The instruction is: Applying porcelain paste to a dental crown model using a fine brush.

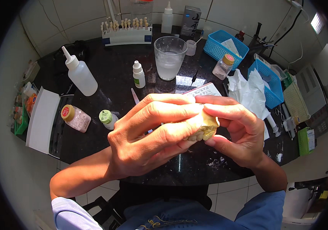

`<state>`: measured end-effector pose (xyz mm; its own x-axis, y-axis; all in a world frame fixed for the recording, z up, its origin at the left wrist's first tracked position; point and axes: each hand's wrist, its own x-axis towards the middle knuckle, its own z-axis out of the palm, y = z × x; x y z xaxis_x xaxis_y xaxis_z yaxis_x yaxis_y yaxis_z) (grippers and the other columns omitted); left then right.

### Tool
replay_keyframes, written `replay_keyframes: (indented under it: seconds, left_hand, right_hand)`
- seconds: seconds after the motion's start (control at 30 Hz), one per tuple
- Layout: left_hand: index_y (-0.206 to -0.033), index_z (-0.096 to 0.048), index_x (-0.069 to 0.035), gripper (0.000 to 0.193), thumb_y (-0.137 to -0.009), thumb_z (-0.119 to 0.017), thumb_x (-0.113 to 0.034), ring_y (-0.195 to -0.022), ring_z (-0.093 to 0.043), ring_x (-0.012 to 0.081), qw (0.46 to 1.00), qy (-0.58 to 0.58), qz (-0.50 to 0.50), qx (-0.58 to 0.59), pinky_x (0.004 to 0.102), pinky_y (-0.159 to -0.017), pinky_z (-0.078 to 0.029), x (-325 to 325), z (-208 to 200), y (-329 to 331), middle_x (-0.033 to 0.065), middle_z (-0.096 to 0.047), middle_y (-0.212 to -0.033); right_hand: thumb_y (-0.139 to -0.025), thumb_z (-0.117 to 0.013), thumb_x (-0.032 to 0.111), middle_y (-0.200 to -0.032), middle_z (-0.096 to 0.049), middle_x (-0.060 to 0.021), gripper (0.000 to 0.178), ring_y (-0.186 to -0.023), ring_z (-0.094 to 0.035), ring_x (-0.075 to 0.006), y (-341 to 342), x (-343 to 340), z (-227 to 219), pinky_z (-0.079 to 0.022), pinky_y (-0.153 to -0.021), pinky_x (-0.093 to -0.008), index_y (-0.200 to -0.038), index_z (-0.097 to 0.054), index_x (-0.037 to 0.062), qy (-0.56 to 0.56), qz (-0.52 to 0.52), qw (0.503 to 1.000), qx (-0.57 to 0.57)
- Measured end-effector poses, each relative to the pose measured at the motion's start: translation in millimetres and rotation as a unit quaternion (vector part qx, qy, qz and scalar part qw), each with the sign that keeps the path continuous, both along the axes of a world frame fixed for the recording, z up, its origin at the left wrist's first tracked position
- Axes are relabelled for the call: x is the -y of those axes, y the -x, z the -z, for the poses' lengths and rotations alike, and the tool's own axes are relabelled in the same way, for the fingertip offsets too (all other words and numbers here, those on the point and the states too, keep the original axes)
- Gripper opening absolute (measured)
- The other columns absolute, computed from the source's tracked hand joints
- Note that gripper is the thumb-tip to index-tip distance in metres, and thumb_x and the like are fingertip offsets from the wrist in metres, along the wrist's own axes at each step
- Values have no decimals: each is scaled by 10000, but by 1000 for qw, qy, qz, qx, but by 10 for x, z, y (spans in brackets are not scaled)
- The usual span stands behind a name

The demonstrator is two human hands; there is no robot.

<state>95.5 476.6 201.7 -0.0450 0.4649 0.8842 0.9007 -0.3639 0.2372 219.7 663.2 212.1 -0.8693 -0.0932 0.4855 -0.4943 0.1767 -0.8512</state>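
Note:
Above the black worktop, both of my hands are closed on a yellowish dental cast [209,128] with a row of pale teeth along its lower edge. My left hand [152,128] wraps it from the left, fingers over the top and thumb across its face, hiding much of it. From the right, my right hand [237,128] pinches its end between the fingertips above and the thumb below. A slim pale tool [134,96] lies partly behind my left hand. Just left of that hand stands a small bottle with a green cap [108,119].
A glass of cloudy liquid [169,61] stands beyond my hands. Left are a squeeze bottle [81,74] and a powder jar [75,119]. Blue baskets [225,46], crumpled white tissue [244,92] and a syringe [273,124] occupy the right. A tooth shade rack [126,34] stands at the back.

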Motion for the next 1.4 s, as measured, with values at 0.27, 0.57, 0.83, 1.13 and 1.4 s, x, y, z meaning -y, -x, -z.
replay_keyframes:
  seconds: [0.27, 0.57, 0.83, 1.13, 1.4]
  left_hand:
    - [-1031, -671, -19, 427, -633, -828, -21, -973, -664, 345, 999, 14, -7, 30, 406, -814, -574, -4, -34, -7, 149, -657, -1038]
    - [-1045, -669, -26, 367, -705, -807, -23, -993, -663, 227, 988, 90, 14, 125, 339, -818, -574, -79, -35, 26, 155, -649, -1041]
    - [-1233, -501, 4, 668, -675, -859, -79, -1009, -617, 154, 917, 162, 34, 362, 297, -928, -527, -44, -113, -24, 105, -557, -1101]
    - [-1320, -383, 13, 653, -789, -760, -33, -1000, -647, 185, 715, 217, 190, 637, 302, -868, -548, -44, -191, -60, 154, -633, -1083]
    - [-1312, -376, 42, 572, -843, -697, -20, -947, -671, 205, 691, 205, 194, 665, 311, -810, -569, -38, -145, -45, 190, -649, -1073]
  right_hand:
    - [-811, -698, -29, -1306, -506, -163, 462, -1226, -516, -228, 15, -30, -43, -467, -1019, -340, -1250, -555, -13, 30, -3, 998, 54]
    - [-799, -750, 52, -1292, -490, -120, 602, -1176, -543, -200, 36, -38, -62, -494, -988, -342, -1323, -460, -9, 99, -6, 977, 187]
    - [-746, -811, 84, -1220, -487, -94, 699, -1154, -557, -196, 39, 12, -47, -546, -915, -305, -1342, -456, -1, 60, 35, 987, 148]
    - [-728, -810, 62, -1220, -505, -123, 632, -1114, -583, -211, 45, 30, 24, -587, -832, -292, -1290, -529, -3, -75, 133, 988, 3]
    - [-690, -854, 126, -1204, -538, -162, 720, -1133, -570, -230, 19, 12, 11, -558, -901, -322, -1295, -503, -46, -167, 161, 972, -32]
